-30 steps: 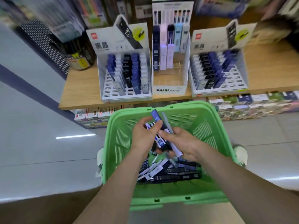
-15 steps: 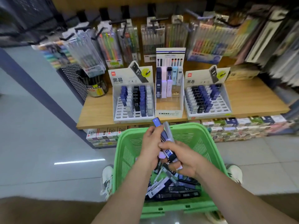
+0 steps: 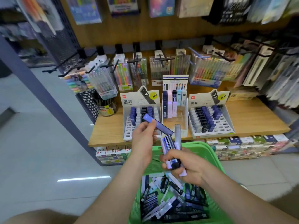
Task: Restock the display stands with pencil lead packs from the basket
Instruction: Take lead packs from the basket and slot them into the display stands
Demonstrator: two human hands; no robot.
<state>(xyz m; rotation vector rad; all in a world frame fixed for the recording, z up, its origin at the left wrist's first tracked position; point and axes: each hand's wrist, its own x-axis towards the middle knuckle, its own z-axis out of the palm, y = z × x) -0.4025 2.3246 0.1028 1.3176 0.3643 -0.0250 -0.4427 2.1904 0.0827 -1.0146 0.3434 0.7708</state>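
At centre frame, above the basket (image 3: pixel 210 152), my left grip (image 3: pixel 143 138), pinching one blue pack (image 3: pixel 159 125) drawn from the bundle (image 3: pixel 169 145) my right grip (image 3: pixel 188 167) clutches, has risen before the left stand (image 3: pixel 127 135), so slotting looks next.

The three stands can be reached from the front. The left stand (image 3: pixel 127 131) has vacant near slots, partly covered in view by the left hand (image 3: pixel 142 139) gripping a purple pack (image 3: pixel 159 125). The middle stand (image 3: pixel 186 113) is bare in front, and the right hand (image 3: pixel 192 168) holds a bundle of packs (image 3: pixel 169 143) before it. The right stand (image 3: pixel 224 125) has free slots along its right side. Hanging pen packs (image 3: pixel 124 75) crowd the room above and behind.
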